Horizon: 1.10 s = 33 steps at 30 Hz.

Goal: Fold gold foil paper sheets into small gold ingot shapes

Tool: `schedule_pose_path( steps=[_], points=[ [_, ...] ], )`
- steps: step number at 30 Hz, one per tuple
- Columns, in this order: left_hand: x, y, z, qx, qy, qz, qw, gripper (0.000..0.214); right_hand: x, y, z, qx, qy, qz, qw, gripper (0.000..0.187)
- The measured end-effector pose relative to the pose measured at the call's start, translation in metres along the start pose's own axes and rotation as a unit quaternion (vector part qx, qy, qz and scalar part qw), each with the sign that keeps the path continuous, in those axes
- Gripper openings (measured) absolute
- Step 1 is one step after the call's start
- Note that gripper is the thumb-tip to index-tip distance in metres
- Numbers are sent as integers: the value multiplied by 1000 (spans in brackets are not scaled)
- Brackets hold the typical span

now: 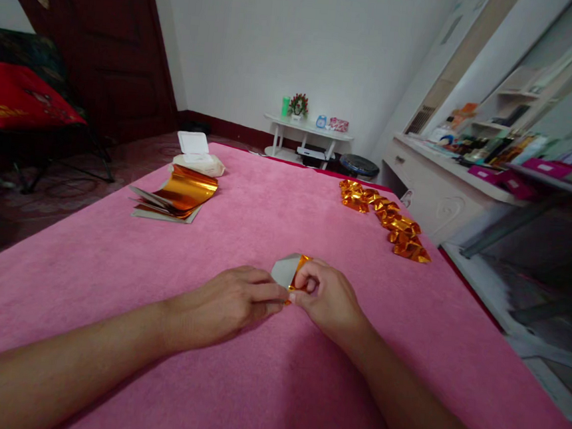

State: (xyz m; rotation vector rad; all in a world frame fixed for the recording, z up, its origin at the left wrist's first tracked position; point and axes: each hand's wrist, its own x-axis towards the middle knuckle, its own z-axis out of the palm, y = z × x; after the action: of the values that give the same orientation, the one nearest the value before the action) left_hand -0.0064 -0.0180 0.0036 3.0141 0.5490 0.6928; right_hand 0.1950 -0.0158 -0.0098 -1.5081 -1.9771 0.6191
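Grey-backed gold foil paper point(285, 272), partly folded, lies just below frame centre; the fingers of our right hand point(331, 302) pinch it; our left hand point(236, 300) touches its lower edge, whether pinching we cannot tell.

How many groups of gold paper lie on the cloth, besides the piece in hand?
2: a stack of sheets at the far left, and a row of folded pieces along the right edge. Some single pieces in each may be hidden.
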Motion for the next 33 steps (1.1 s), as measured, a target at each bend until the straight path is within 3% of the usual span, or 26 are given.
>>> schedule_pose_path(
  steps=[3, 7, 15, 20, 27, 33],
  points=[
    [-1, 0, 1, -11, -37, -2, 999, 23, -1, 2, 0, 18, -17, -15, 1000, 11],
    [-2, -1, 2, -19, -41, -3, 999, 23, -3, 1, 1, 16, -13, -19, 1000, 12],
    [-1, 0, 4, -32, -26, -12, 999, 24, -18, -24, 2, -171, 37, -41, 984, 13],
    [-5, -1, 3, -51, -45, -33, 997, 25, -18, -16, 3, -98, 13, -2, 995, 12],
    [-2, -19, -5, -120, -21, -61, 991, 41, -17, -10, 2, -60, 5, -15, 998, 18],
    [15, -38, -5, -170, -56, -20, 984, 24, -19, -9, 4, -41, 14, 4, 999, 16]
  ],
)
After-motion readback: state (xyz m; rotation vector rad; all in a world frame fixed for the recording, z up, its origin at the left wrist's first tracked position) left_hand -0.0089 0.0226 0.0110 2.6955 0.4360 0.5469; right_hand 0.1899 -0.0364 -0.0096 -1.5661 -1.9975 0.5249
